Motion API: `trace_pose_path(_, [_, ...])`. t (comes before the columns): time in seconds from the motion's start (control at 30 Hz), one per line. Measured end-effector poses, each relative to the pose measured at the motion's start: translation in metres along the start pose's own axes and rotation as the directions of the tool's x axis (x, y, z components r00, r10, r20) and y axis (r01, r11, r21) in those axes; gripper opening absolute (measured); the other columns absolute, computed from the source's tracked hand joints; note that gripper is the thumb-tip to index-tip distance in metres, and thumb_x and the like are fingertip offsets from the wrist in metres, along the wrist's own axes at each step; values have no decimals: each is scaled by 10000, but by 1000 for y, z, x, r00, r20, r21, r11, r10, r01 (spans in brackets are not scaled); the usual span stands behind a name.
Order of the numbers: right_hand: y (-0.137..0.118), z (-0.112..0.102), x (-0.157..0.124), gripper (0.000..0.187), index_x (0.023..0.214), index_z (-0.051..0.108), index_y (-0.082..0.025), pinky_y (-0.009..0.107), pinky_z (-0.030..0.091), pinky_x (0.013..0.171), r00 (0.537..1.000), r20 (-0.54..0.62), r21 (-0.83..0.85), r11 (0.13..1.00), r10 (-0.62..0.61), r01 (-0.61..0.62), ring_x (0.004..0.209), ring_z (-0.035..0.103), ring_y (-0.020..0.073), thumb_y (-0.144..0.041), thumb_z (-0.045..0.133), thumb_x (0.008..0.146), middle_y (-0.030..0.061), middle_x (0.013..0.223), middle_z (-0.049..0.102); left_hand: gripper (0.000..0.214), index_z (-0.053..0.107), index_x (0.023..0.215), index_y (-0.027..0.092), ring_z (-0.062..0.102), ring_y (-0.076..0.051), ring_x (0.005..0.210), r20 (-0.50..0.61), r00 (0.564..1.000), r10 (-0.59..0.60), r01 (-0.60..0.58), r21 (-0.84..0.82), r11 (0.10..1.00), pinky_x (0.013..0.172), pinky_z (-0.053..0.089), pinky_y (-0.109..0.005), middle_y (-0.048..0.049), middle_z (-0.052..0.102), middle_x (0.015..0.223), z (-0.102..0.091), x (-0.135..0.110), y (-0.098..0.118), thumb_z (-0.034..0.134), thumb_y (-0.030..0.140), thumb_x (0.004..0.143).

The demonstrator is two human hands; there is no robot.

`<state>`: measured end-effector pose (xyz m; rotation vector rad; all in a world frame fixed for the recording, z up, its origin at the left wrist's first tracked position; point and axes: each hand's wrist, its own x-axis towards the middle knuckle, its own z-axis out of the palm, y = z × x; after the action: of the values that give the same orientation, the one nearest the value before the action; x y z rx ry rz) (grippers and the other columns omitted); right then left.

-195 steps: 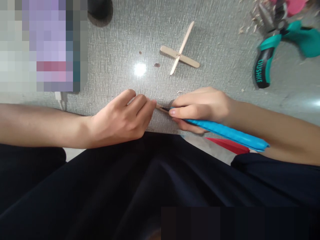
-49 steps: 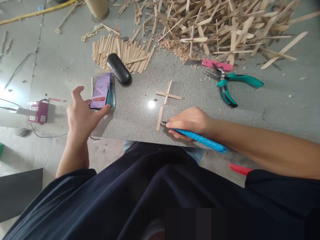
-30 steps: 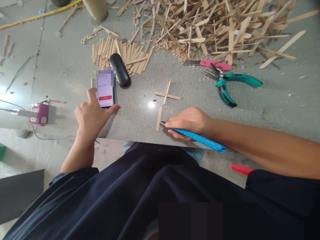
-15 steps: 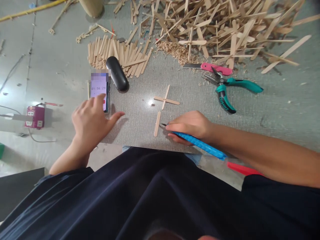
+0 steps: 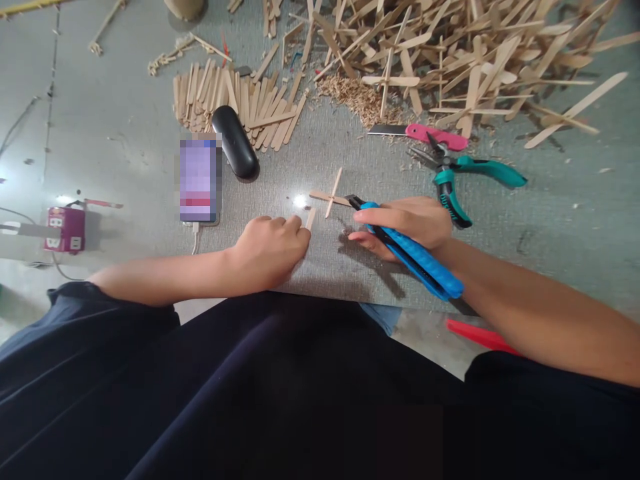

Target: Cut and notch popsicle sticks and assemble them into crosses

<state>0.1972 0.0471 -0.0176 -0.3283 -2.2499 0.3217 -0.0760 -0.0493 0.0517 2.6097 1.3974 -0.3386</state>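
Note:
My left hand [image 5: 275, 252] is closed on a flat wooden craft stick [image 5: 311, 218] near the table's front edge, with only the stick's far end showing past the knuckles. In my right hand [image 5: 407, 227] is a blue utility knife [image 5: 423, 260], its blade pointing left and away from me. The knife's tip overlaps the right arm of a small cross of wooden sticks [image 5: 330, 197] that lies just beyond both hands; whether they touch I cannot tell.
A phone [image 5: 198, 180] on a cable and a black case [image 5: 235, 143] lie left. Flat sticks [image 5: 270, 120] are spread behind them. Pliers [image 5: 453, 177] and a pink folding knife [image 5: 435, 135] lie right, before wood shavings [image 5: 350, 97] and a large heap of crossed sticks [image 5: 470, 67].
My left hand has left the phone, moved right and closed over the loose stick. My right hand has raised the utility knife and shifted it away from me and right.

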Motion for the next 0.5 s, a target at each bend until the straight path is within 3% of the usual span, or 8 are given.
trace_pose_path(0.07, [0,2,-1,191,1306,737,-314,295,534,617,1000,-10,-16,1000,14,-14,592,691,148,-320,829,1139,-74,748,762,201,832,1061,134,723,-256,761,-26,999,-19,19,-14,1000,615,285,-391,-151,815,985,0,0,0,642,185,1017])
trace_pose_path(0.17, [-1,6,-4,230,1315,745,-325,289,558,654,999,-26,-31,999,40,-41,633,731,145,-264,844,1117,-70,803,816,241,826,1031,119,719,-287,803,-76,995,-64,61,-36,997,657,315,-402,-179,794,964,4,3,3,672,299,1070])
trace_pose_path(0.3, [-3,8,-7,336,1407,735,-316,305,624,716,989,-37,-11,989,144,-145,704,792,178,-271,870,1103,-36,851,862,288,814,1027,106,655,-255,757,-92,994,-56,54,-29,998,668,297,-416,-195,793,995,14,7,4,534,118,1094])
trace_pose_path(0.4, [-4,12,-9,523,1595,618,-297,309,715,800,971,-36,103,967,238,-233,848,865,197,-402,848,1137,51,1073,917,309,796,1131,84,668,-279,831,-76,996,-50,48,-33,998,669,291,-413,-215,788,1086,21,6,0,489,88,1090])
trace_pose_path(0.5, [-1,20,-10,740,1709,526,-296,271,732,781,949,-25,322,901,314,-290,967,898,194,-466,905,1096,125,1302,905,320,768,1194,75,708,-325,983,-93,995,-47,46,-13,999,737,365,-426,-241,785,1197,28,5,-4,456,107,1127])
